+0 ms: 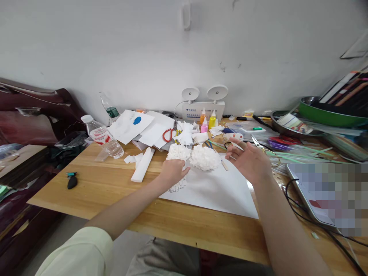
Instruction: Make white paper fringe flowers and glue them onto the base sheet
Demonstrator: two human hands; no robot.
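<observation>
My left hand [173, 172] lies over a ruffled piece of white paper shreds [178, 150] on the table. Its fingers curl down and the thumb sticks out to the right; shreds show above and below the hand. Just right of it sits a rounded, fluffy white mound [204, 158], untouched by either hand. My right hand [251, 161] is raised above the right part of a white sheet [221, 193], fingers loosely bent and apart, nothing visible in them. Behind its knuckles are gold-handled scissors [260, 145]; whether they touch the hand I cannot tell.
On the left stand a water bottle [102, 136] and a white paper roll [143, 165]. Behind are red-handled scissors [168, 135], small paint bottles [212, 119] and a white emergency lamp [201, 109]. A glue gun [233, 136], thin green strips, black cables and a blurred-out screen [330, 199] crowd the right.
</observation>
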